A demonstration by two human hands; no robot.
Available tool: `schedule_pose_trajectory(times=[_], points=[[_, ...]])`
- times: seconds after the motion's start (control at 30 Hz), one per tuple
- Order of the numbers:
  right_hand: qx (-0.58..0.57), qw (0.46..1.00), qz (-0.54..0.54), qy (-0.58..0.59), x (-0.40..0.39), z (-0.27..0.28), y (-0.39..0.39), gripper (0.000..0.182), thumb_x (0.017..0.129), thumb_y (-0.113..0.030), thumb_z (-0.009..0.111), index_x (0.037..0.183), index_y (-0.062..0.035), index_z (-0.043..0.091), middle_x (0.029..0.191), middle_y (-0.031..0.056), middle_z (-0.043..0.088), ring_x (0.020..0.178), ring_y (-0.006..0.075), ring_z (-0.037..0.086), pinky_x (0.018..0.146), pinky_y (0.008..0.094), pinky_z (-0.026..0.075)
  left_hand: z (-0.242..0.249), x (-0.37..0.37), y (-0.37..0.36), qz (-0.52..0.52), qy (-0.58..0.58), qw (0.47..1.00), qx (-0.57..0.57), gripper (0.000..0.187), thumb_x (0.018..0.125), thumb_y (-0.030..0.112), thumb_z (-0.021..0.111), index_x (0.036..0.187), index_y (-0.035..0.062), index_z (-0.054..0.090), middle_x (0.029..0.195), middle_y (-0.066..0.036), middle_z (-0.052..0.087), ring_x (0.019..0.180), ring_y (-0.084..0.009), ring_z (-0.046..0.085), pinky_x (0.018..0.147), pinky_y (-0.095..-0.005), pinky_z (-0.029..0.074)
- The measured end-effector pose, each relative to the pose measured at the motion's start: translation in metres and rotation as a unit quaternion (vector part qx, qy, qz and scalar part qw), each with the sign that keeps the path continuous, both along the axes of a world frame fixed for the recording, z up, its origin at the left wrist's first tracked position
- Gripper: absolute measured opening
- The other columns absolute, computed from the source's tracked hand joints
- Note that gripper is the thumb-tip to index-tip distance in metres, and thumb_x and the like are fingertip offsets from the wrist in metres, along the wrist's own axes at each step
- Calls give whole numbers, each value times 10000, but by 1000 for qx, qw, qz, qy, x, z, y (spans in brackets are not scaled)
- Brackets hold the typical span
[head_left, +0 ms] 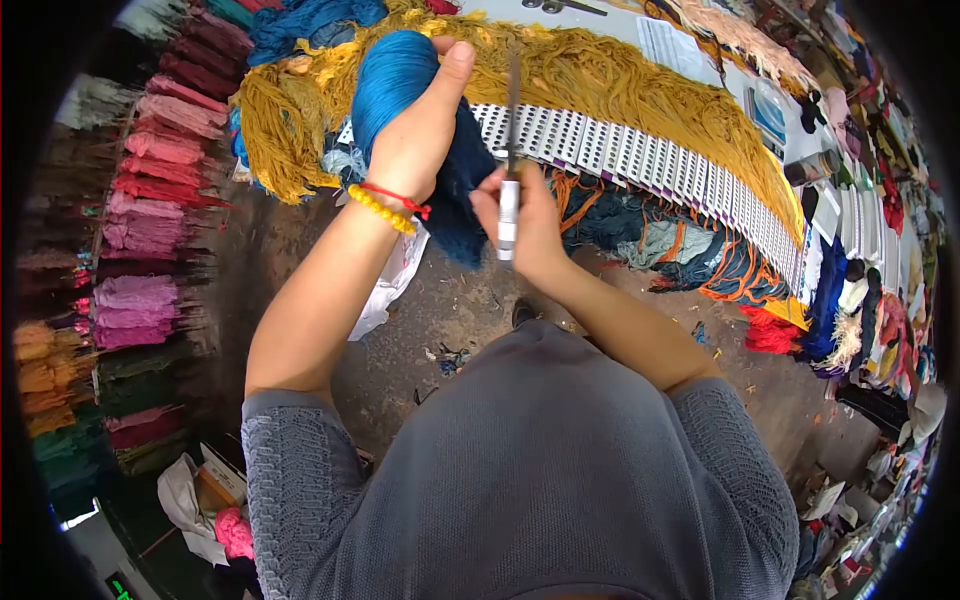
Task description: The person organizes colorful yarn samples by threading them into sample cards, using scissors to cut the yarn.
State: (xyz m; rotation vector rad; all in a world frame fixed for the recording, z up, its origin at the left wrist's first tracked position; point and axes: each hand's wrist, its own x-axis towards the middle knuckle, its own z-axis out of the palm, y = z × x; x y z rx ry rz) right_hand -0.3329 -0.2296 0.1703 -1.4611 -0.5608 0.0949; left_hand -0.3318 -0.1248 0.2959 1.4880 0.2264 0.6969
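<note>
My left hand (415,135) is wrapped round a thick bundle of bright blue yarn (392,80), its thumb pointing up. Darker blue strands (462,190) hang down beside the wrist, between the two hands. Just to the right, my right hand (530,215) grips the white-and-grey handle of a long thin tool (508,205). The tool's dark, narrow shaft points away from me, over the table edge. What kind of tool it is cannot be made out. A small gap separates the tool from the blue bundle.
Mustard yarn (620,80) lies across the table behind white cards with rows of holes (640,155). Orange and dark blue strands (740,265) hang below them. Coloured yarn hanks (140,270) hang at the left. A white sheet (395,280) hangs below my left wrist.
</note>
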Motion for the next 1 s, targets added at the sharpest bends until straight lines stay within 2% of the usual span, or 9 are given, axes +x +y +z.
schedule_pose_trajectory(times=[0.2,0.4,0.6,0.77,0.8,0.87,0.9,0.97,1.0], points=[[54,985,79,143,-6,35,-51,224,742,-21,605,862,-49,417,740,36,520,622,86,506,556,226,418,-13,13,13,3,49,985,166,394,812,384,598,982,33,546,800,-35,566,716,-98,510,661,-249,424],[126,952,154,234,4,61,-87,262,749,-37,586,893,-74,370,724,48,475,587,113,479,569,256,450,-21,12,11,-56,119,983,132,280,821,307,607,945,57,580,831,15,557,755,-67,492,676,-215,400],[139,929,255,228,15,75,-118,312,725,-180,642,816,-77,362,680,29,449,543,93,458,514,225,426,-27,10,28,-97,131,980,-112,184,829,224,585,888,51,593,673,-1,519,652,-99,508,582,-220,408],[-208,900,280,261,31,9,-184,260,716,-83,640,812,-60,400,714,22,468,619,130,470,557,266,414,-15,6,49,-116,117,970,-178,264,866,234,513,994,4,540,709,-15,518,702,-128,522,613,-236,427],[-346,903,239,84,32,-13,-200,198,766,-131,596,868,-34,456,700,44,501,628,157,507,587,291,432,-11,6,55,-106,124,967,-196,275,869,223,500,1024,-4,518,696,-14,511,712,-136,522,645,-248,428],[-477,855,198,36,31,-52,-220,217,803,-168,538,964,-28,498,693,90,538,633,178,534,600,304,435,-7,4,65,-118,75,958,-250,216,846,197,531,944,7,553,664,-16,530,648,-136,536,581,-250,446],[-477,855,200,37,27,-58,-225,217,803,-168,538,964,-28,498,693,90,538,633,178,534,600,304,435,-1,-1,72,-149,91,950,-259,274,871,218,480,1018,-11,505,635,3,462,649,-140,477,652,-255,397],[-596,782,170,-66,21,-60,-226,263,824,-189,488,1025,-19,496,698,129,558,635,193,552,596,319,441,16,-17,80,-371,9,888,-271,270,889,247,406,940,-7,485,549,45,385,506,-67,383,580,-212,318],[-579,802,141,-41,18,-57,-220,267,816,-196,516,1016,-20,503,695,102,558,627,173,544,582,305,437,27,-31,77,-442,-29,854,-273,249,871,270,442,900,25,465,521,70,380,430,-44,349,553,-203,301]])
